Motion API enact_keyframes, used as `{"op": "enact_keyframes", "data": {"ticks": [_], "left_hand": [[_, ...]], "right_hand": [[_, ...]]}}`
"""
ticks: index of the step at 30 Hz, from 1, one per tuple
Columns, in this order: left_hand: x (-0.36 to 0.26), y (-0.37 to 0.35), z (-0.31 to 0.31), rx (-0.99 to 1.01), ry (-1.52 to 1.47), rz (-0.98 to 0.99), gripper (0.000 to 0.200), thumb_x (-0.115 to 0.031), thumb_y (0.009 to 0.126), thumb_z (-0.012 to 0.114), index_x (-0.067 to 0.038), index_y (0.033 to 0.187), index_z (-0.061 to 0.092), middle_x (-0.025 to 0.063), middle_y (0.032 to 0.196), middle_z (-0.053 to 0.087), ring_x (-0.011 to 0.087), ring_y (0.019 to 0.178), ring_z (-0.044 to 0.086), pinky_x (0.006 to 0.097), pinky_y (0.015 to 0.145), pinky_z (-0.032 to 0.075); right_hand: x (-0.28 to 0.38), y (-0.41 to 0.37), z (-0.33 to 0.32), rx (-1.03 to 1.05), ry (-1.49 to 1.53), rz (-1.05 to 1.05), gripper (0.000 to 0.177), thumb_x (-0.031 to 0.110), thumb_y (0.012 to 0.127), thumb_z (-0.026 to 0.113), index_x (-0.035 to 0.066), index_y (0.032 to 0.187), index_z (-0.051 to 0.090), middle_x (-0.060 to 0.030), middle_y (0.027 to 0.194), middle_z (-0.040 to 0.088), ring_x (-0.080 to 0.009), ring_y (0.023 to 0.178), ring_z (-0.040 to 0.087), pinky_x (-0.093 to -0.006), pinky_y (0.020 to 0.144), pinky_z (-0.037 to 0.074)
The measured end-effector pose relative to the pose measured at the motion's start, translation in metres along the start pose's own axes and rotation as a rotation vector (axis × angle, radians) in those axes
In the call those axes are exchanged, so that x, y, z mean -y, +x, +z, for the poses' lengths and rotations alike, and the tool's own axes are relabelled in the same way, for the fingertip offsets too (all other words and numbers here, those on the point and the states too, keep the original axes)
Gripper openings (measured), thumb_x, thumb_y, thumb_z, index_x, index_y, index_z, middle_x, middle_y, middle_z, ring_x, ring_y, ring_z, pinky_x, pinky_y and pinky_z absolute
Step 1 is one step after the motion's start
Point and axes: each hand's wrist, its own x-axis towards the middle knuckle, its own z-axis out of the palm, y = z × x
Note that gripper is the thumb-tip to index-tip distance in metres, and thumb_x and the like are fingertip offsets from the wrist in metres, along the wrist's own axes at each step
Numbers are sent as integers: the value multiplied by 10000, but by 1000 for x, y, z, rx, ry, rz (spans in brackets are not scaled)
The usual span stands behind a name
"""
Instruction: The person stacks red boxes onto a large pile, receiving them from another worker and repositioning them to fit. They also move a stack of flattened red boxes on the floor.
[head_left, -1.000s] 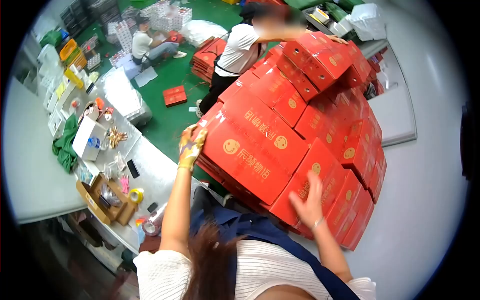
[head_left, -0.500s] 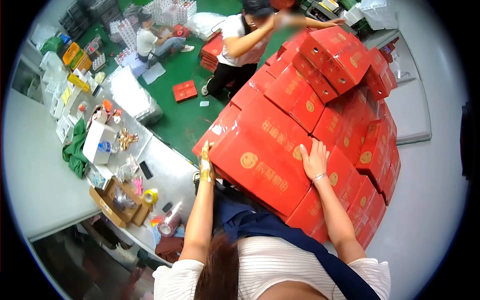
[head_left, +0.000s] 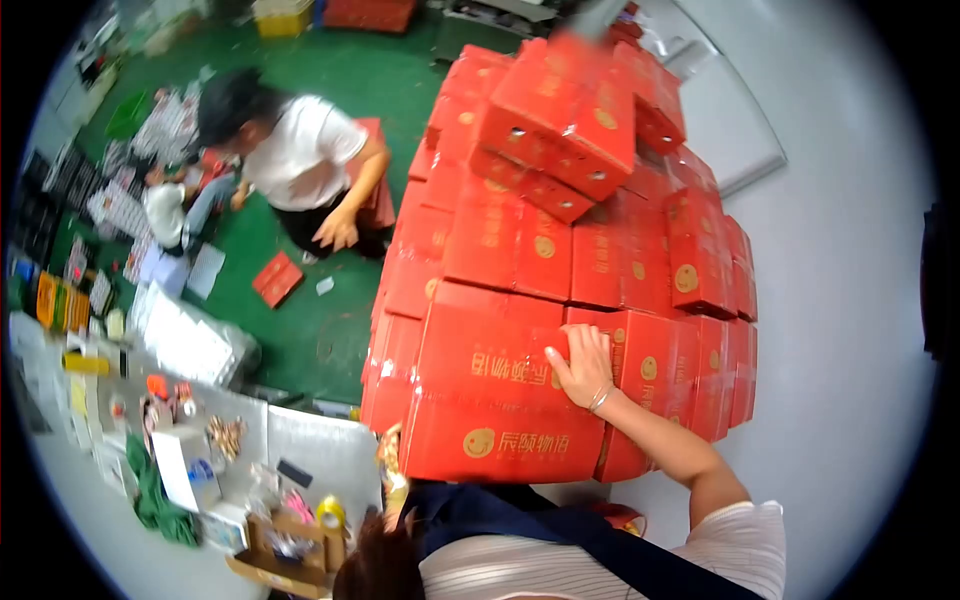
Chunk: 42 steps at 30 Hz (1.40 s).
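A large red box [head_left: 490, 400] with gold lettering and a smiling-face logo lies in front of me, at the near end of a stack. My right hand [head_left: 582, 368] rests open on its top near the right edge, fingers stretched away from me. Against the box's left side is my left hand [head_left: 393, 462], partly hidden, in a gold-coloured covering. Its fingers point up along the side rather than wrapping round anything. A neighbouring red box [head_left: 650, 385] stands to the right of my right hand.
More red boxes [head_left: 555, 120] rise in layers beyond. A person in a white shirt [head_left: 305, 150] stands left of the stack; another person [head_left: 170, 205] sits farther back. At left, a metal table [head_left: 320, 450] carries tape [head_left: 330, 512], a phone [head_left: 294, 472] and an open cardboard box [head_left: 285, 555].
The view has turned, so the stack now appears straighter before me. My hands stay at the same large box. The standing person has straightened and drawn an arm back from the stack.
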Motion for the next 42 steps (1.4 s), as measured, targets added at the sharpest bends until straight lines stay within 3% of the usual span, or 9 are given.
{"op": "enact_keyframes", "data": {"ticks": [1,3,5,8,11,15,25,37,42], "left_hand": [[-3,9,-18,89,-396,-216,334,-212,986,515,39,1193,592,103,1012,652,190,943,619,325,839,506],[-64,37,-18,34,751,516,325,-189,967,572,23,1213,567,69,971,617,145,906,594,290,750,496],[-131,125,-12,368,-4,506,324,-219,962,598,14,1184,567,59,992,596,114,881,565,259,737,476],[-283,182,130,269,471,773,309,-177,989,558,20,1227,544,79,1123,600,138,1006,568,267,881,451],[-315,321,253,465,525,1270,475,-412,996,521,-82,1337,526,66,996,619,169,785,561,348,678,477],[-354,362,380,662,444,48,767,-719,830,553,-172,1365,505,22,1270,591,275,1196,542,427,924,473],[-339,229,409,987,113,57,647,-585,967,431,-114,1409,407,111,1387,515,278,1265,514,479,1078,409],[-145,144,488,1023,326,-268,927,-326,906,697,-70,1551,82,177,1466,421,273,1324,452,396,1022,424],[-168,126,454,1011,870,544,674,-290,929,667,-37,1455,330,177,1099,643,249,1046,636,353,865,498]], "right_hand": [[-3,7,-5,-32,4,19,549,440,923,553,-29,1203,509,-203,1150,528,-352,1062,482,-473,948,346],[-11,39,-15,-124,-15,-46,648,471,904,580,-30,1286,433,-226,1263,458,-383,1152,447,-497,1018,323],[-30,111,-56,-362,116,34,698,459,882,634,-28,1318,391,-250,1299,419,-424,1197,423,-537,1022,339],[-95,236,-97,-695,317,259,783,508,836,689,-25,1340,416,-272,1343,436,-408,1246,428,-438,1044,372],[-126,291,-109,-41,1248,388,916,612,755,706,106,1458,407,-150,1516,387,-331,1411,305,-517,1139,189],[-138,272,-95,26,1437,489,909,605,740,717,132,1457,421,-117,1534,380,-298,1436,269,-558,1143,97],[-185,189,-130,-24,1643,292,662,416,788,773,68,1309,559,-95,1319,594,-201,1179,573,-380,951,485],[-328,20,-179,9,943,614,746,295,806,781,21,1414,446,-135,1320,557,-207,1214,516,-327,989,437],[-298,26,-143,-196,95,337,749,415,827,726,-16,1374,450,-246,1298,525,-322,1208,530,-384,1007,443]]}}
